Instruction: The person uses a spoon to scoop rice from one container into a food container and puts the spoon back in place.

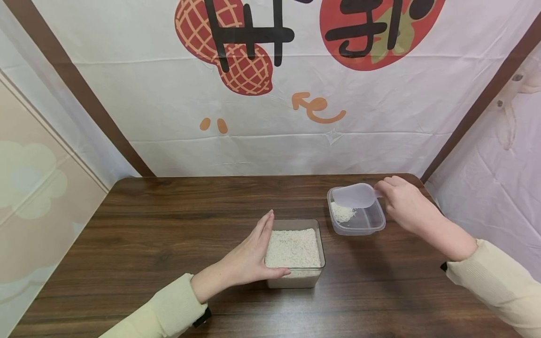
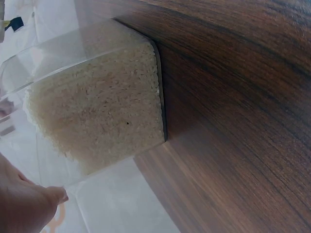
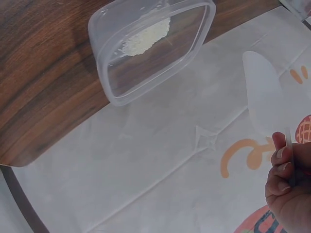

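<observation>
On the dark brown wooden table (image 1: 169,234), a clear square box (image 1: 294,252) full of white rice (image 1: 293,247) is seen near the front edge. The box is made of see-through plastic with rounded corners, and the rice looks bumpy and grainy. The box is touched on its left side by the left hand (image 1: 249,256), whose fingers are kept straight and pressed together, with the thumb laid along the near rim. Just behind and to the right of the box, a smaller clear tub (image 1: 356,218) with a little rice inside is found. A frosted plastic scoop (image 1: 354,195) is held over that tub, its handle pinched by the curled fingers of the right hand (image 1: 401,201).
</observation>
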Demonstrator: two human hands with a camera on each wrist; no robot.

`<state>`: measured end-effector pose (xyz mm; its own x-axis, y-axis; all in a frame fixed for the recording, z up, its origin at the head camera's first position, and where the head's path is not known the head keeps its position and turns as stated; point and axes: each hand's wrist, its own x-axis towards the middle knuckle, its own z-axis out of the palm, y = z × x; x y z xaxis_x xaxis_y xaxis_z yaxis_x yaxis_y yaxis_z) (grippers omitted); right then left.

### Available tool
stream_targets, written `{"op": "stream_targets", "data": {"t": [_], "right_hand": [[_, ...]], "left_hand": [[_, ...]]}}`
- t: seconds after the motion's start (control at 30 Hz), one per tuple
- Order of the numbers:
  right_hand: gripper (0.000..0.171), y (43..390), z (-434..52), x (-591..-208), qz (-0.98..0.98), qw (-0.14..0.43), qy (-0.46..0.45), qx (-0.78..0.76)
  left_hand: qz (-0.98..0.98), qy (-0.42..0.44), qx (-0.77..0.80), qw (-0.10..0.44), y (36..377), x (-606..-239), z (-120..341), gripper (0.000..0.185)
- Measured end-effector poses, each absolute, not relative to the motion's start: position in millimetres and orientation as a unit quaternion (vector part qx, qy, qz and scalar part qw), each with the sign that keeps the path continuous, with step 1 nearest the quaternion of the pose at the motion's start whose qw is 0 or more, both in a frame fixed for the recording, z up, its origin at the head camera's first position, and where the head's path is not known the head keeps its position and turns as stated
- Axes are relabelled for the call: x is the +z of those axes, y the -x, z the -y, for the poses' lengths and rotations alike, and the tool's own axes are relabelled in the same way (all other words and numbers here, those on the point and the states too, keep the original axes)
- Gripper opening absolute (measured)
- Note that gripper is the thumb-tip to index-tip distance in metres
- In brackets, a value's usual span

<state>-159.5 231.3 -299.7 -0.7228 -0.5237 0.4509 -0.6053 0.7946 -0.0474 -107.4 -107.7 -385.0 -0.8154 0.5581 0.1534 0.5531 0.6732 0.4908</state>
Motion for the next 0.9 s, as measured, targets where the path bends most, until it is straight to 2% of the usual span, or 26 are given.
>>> {"op": "stream_targets", "data": {"t": [0.9], "right_hand": [[0.026, 146, -211, -289, 0.896, 0.244, -0.357, 0.103]], "left_hand": [[-0.913, -0.304, 0.270, 0.008, 108, -386, 109, 0.115]]}}
